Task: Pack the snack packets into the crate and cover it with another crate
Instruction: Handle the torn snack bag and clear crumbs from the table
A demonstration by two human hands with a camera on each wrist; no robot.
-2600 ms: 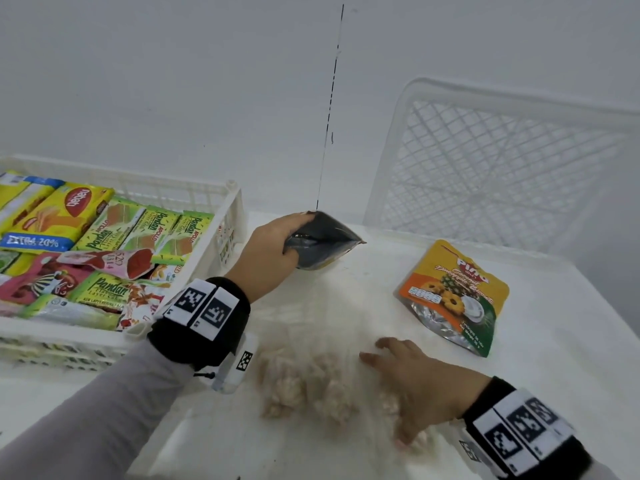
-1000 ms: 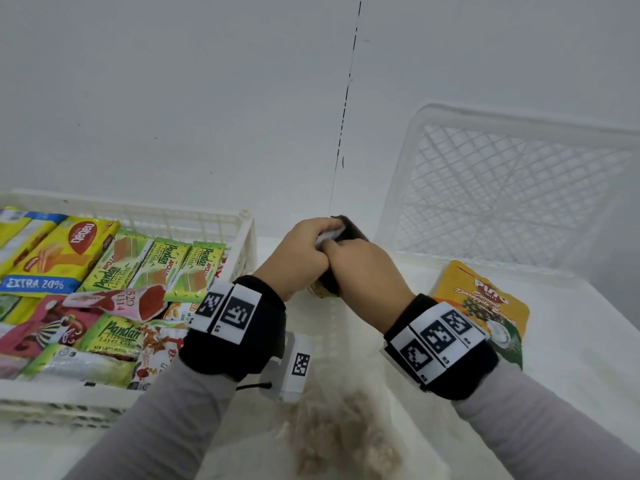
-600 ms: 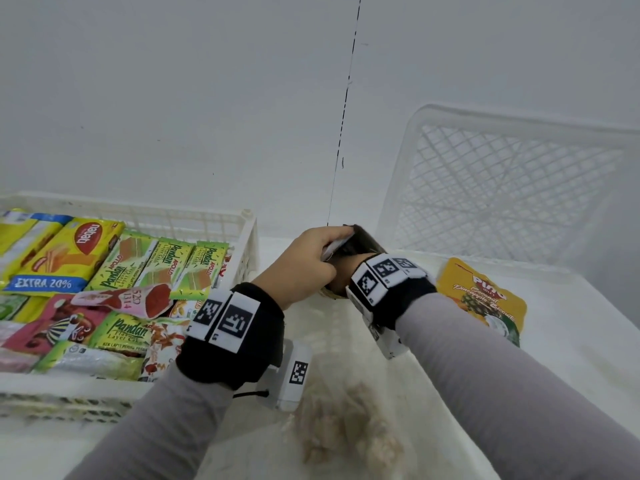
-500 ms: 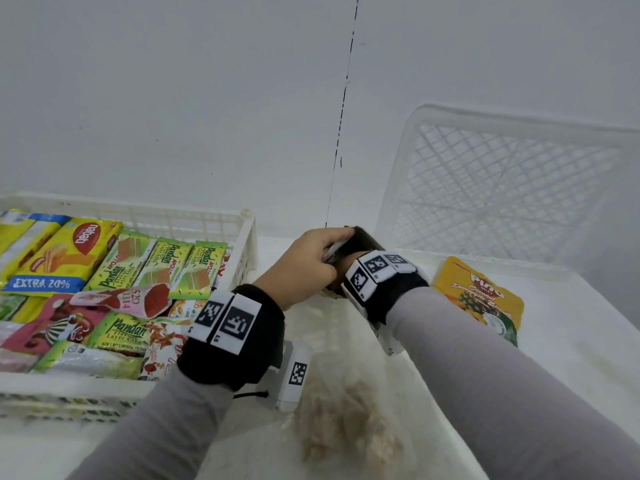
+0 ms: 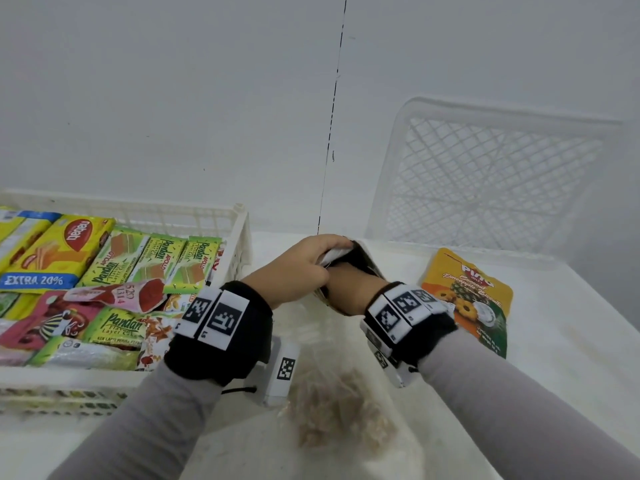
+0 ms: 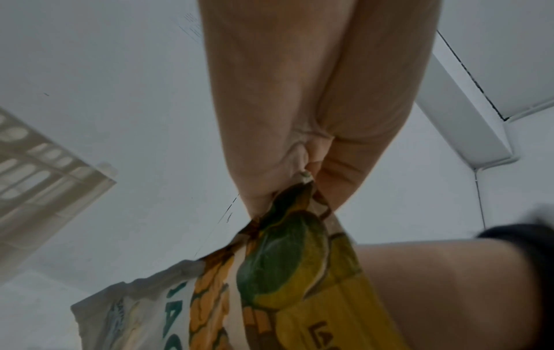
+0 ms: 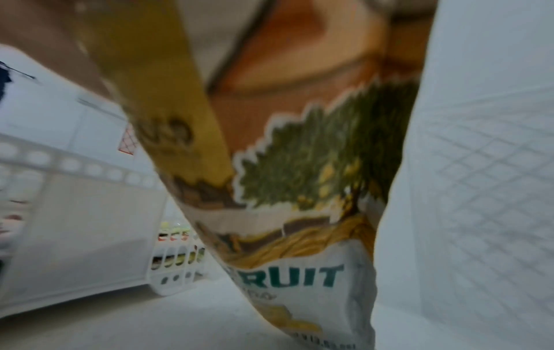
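Note:
A jackfruit snack pouch (image 5: 363, 252) stands on the white table between my hands, its mouth held wide. My left hand (image 5: 311, 261) pinches the pouch's top rim; the left wrist view shows thumb and finger squeezed on the pouch edge (image 6: 306, 176). My right hand (image 5: 349, 285) reaches into the mouth, its fingers hidden inside. The right wrist view shows the pouch's printed front (image 7: 299, 201) close up. The white crate (image 5: 239, 233) at left holds several packets. A second white crate (image 5: 485, 174) leans on the wall at back right.
An orange pineapple biscuit pouch (image 5: 464, 292) lies flat on the table just right of my right wrist. A clear bag of pale snack pieces (image 5: 336, 410) lies in front of me between my forearms. The wall is close behind.
My right hand left the clear bag on the table, came up to the pouch and slid into its mouth. The left hand kept its hold on the rim.

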